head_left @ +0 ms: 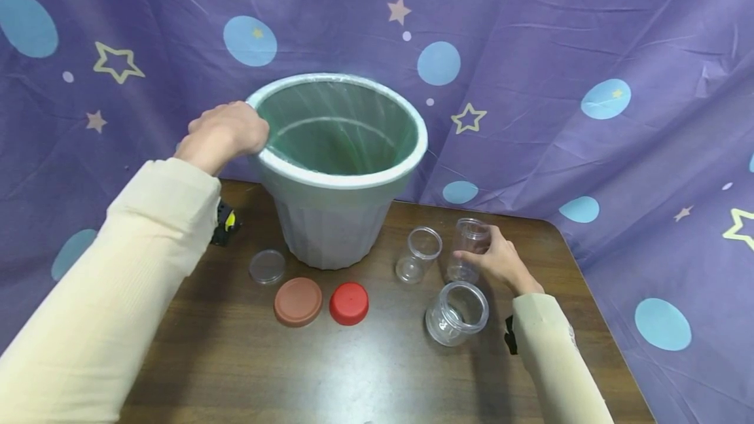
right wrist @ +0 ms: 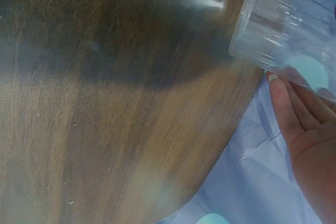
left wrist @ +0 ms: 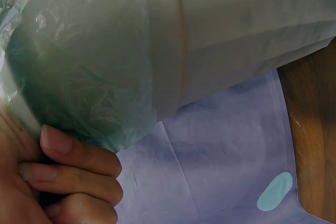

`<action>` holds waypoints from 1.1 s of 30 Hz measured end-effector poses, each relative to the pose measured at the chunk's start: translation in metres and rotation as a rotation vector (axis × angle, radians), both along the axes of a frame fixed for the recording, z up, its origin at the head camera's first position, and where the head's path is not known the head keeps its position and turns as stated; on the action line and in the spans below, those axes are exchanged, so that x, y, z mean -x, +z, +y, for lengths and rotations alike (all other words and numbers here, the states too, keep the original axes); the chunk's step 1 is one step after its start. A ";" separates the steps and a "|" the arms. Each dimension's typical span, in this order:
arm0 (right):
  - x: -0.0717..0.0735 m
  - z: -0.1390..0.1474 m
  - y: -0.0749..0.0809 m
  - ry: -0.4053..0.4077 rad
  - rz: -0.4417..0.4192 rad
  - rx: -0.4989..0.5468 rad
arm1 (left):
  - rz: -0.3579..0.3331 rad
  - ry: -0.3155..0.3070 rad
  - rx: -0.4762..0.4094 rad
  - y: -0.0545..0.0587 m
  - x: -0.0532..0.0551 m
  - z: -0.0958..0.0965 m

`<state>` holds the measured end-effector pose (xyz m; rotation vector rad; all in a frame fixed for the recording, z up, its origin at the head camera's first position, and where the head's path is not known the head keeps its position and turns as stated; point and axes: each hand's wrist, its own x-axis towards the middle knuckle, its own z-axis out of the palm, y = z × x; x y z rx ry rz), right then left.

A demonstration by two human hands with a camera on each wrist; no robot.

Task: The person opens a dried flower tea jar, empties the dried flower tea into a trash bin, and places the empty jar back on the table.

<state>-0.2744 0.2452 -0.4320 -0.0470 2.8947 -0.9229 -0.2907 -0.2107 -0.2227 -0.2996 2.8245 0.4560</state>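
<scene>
A pale grey-white trash can with a green plastic liner bag stands at the back of the table. My left hand grips its rim on the left side, fingers curled in the left wrist view. On the right, my right hand holds a tall clear plastic jar between thumb and fingers; the jar is upright and lidless. In the right wrist view, its wall meets the fingertips. Beside it are another clear jar and a wider clear jar, both without lids.
In front of the can lie a clear lid, a brownish-orange lid and a red cap. A purple patterned curtain hangs behind and to the right of the wooden table.
</scene>
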 end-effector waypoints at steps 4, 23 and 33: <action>-0.001 0.000 -0.003 0.003 0.003 0.022 | -0.005 0.006 -0.003 0.000 0.000 0.000; -0.006 0.003 -0.014 0.003 0.060 -0.018 | 0.007 0.005 -0.004 -0.001 0.000 -0.002; -0.012 0.011 -0.019 0.004 0.069 -0.014 | -0.007 0.025 -0.017 0.000 0.000 0.001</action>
